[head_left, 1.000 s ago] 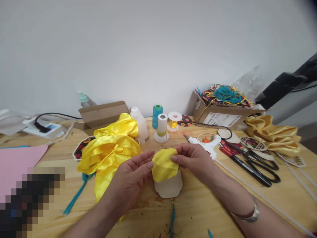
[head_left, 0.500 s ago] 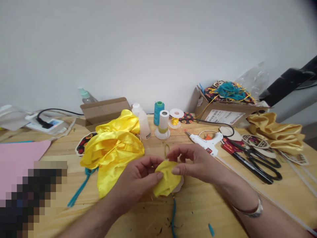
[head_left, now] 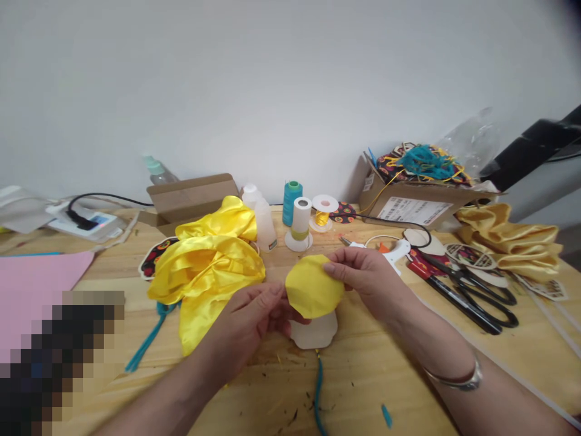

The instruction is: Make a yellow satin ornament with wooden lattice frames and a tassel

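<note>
1. From the head view: pinches a thin yellow disc (head_left: 313,290) by its upper right edge with the right hand (head_left: 358,280), thumb on the visible face, other fingers behind. Wears a silver-coloured bracelet (head_left: 460,381) on the right forearm.
2. Sets the left hand (head_left: 258,312) at the disc's left edge, fingers curled, some reaching beneath its lower left side. Cannot tell whether gripping or merely touching there.
3. Holds the disc over the upper part of a pale plaque (head_left: 313,335), covering much of it, lower edge in plain sight. Cannot tell whether touching.
4. Shows the plaque on a wooden table (head_left: 267,399), with a teal tassel (head_left: 318,387) running from its lower edge and a short teal scrap (head_left: 386,416) to the right.
5. Left of the hands, shows shiny yellow cloth (head_left: 206,266) in a heap, then, well apart, a pink sheet (head_left: 36,275).
6. Beyond the hands, shows a translucent bottle (head_left: 264,225), a teal thread cone (head_left: 290,206) and a white spool (head_left: 301,217), all upright.
7. At right, shows a white glue gun (head_left: 399,253) partly hidden by the right hand, then a red-and-black marker (head_left: 449,295) beside black scissors (head_left: 485,303), with a filled cardboard box (head_left: 422,191) behind.
</note>
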A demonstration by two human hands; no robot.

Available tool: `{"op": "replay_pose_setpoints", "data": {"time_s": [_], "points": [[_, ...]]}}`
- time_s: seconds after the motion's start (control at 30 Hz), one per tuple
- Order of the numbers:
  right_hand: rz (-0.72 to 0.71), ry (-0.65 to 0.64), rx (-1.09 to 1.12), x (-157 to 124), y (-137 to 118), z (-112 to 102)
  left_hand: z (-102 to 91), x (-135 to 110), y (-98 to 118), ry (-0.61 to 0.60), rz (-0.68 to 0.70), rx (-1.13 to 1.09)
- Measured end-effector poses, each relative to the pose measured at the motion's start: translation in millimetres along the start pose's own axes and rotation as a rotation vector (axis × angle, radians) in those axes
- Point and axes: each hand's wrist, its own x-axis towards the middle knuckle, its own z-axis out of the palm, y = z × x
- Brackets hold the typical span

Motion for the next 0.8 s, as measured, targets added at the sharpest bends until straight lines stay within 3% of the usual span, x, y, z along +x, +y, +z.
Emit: {"op": "replay_pose_setpoints", "data": {"time_s": [0.27, 0.8], "points": [[-0.015, 0.025, -0.022, -1.6, 0.6, 3.2, -1.3, 0.1, 1.9, 0.154, 0.01, 0.22], [-0.007, -0.023, 0.0, -1.2, 1.0, 1.9, -1.6, 0.6, 1.3, 0.175, -0.016, -0.02]]}}
